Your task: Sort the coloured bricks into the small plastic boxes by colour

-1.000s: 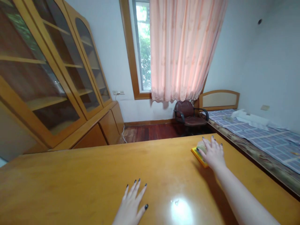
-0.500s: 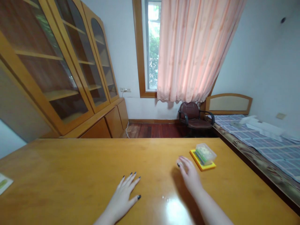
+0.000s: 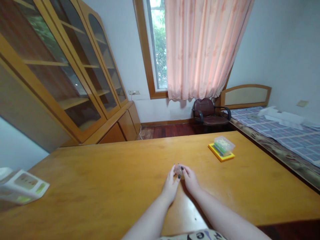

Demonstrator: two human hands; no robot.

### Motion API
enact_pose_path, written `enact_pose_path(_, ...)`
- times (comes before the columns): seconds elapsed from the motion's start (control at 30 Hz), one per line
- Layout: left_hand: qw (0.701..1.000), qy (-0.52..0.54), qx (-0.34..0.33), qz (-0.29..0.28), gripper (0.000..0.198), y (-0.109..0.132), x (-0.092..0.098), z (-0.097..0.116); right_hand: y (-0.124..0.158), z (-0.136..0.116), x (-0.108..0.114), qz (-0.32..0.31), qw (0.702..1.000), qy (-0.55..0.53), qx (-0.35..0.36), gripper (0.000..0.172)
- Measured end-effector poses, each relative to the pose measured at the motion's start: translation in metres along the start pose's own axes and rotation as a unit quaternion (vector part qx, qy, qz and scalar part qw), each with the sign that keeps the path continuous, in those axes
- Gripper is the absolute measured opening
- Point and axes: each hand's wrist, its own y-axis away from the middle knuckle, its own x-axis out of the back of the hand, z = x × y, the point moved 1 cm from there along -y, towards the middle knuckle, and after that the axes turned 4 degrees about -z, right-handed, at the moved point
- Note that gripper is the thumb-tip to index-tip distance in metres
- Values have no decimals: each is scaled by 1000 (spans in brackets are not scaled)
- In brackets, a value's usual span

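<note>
Over the middle of the wooden table, my left hand (image 3: 170, 187) and my right hand (image 3: 191, 180) meet at the fingertips. Between them they pinch a small, roundish, translucent pinkish-brown piece (image 3: 178, 169); its kind is too small to make out. The fingers of both hands are closed around its edges. Farther off to the right of my hands lies a yellow-edged flat case (image 3: 216, 154), apart from them, with a clear plastic box (image 3: 224, 145) of pale bits on top.
A white carton with a window (image 3: 27, 186) stands at the table's (image 3: 100, 186) left side. Beyond the far edge are a glass-doored cabinet (image 3: 100, 116), a brown armchair (image 3: 208, 113) and a bed (image 3: 280, 130) on the right.
My left hand has left its flat, spread pose on the table and come right to meet my right hand at the small piece. The view has shifted, showing more of the carton.
</note>
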Motion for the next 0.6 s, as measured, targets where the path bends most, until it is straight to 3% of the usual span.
enact_pose_path(0.13,996,76,4,-50,54,-3,14,-1,6,-6,-2,-45,999,14,22,39)
enact_pose_path(0.3,980,193,-2,-44,56,-12,26,-5,4,-15,-9,-108,990,76,57,42)
enact_pose_path(0.43,984,175,-6,-12,60,-14,24,-3,3,-15,-12,-155,977,116,86,51)
enact_pose_path(0.6,991,135,6,9,68,-15,19,-3,6,-7,-12,-163,970,164,74,54)
